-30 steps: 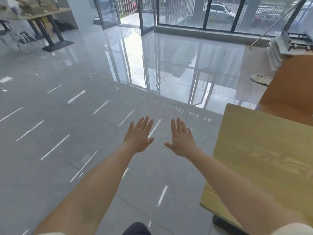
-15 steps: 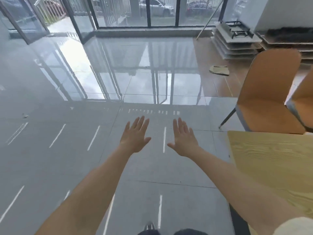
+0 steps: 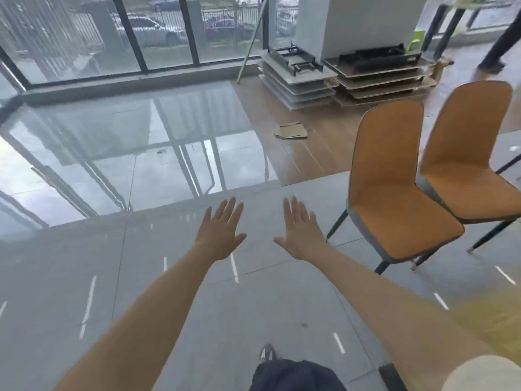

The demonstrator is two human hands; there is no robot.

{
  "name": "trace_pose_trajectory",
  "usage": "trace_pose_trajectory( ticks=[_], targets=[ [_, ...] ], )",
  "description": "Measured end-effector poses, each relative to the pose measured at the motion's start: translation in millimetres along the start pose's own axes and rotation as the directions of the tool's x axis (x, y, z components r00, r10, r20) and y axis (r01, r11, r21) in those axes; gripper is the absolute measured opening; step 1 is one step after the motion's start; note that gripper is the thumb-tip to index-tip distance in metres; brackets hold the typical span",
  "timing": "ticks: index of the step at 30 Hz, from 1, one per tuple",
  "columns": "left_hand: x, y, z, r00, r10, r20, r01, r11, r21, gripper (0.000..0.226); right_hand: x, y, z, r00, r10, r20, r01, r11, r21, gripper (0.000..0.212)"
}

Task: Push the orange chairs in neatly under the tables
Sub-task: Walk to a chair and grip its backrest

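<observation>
Reaching out over the grey floor (image 3: 141, 277), both arms are straight: left hand (image 3: 221, 232) and right hand (image 3: 303, 235) flat, fingers spread, holding nothing (palms down). Two orange chairs (image 3: 394, 193) stand side by side, right of the hands, untouched.

Head-worn wide view; looking forward and down, hands near, chairs beyond
</observation>
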State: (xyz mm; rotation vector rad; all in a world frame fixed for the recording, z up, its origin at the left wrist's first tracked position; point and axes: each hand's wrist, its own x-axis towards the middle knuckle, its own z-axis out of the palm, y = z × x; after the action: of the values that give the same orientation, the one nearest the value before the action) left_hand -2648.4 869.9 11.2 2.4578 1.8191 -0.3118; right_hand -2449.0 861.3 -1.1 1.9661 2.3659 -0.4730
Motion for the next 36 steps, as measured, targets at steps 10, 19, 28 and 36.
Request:
trace_pose_trajectory(
  ticks=[10,19,28,36],
  targets=[
    [285,2,-69,0.946,0.321,-0.052,-0.317,0.945,0.075,0.072,186,107,-78,0.964,0.242,-0.113,-0.238,0.970,0.043,0.088],
    [546,40,-111,0.768,0.636,-0.075,-0.629,0.771,0.093,0.074,344,215,-129,0.798,0.593,-0.109,-0.582,0.805,0.116,0.087],
    [725,153,-168,0.470,0.882,-0.047,-0.872,0.471,0.135,0.073,412,319,-179,0.531,0.837,-0.132,-0.801,0.547,0.243,0.087],
    [843,319,-202,0.171,0.985,0.024,-0.950,0.159,0.267,0.071,447,460,-202,0.256,0.962,-0.094,-0.887,0.272,0.372,0.086]
  ],
)
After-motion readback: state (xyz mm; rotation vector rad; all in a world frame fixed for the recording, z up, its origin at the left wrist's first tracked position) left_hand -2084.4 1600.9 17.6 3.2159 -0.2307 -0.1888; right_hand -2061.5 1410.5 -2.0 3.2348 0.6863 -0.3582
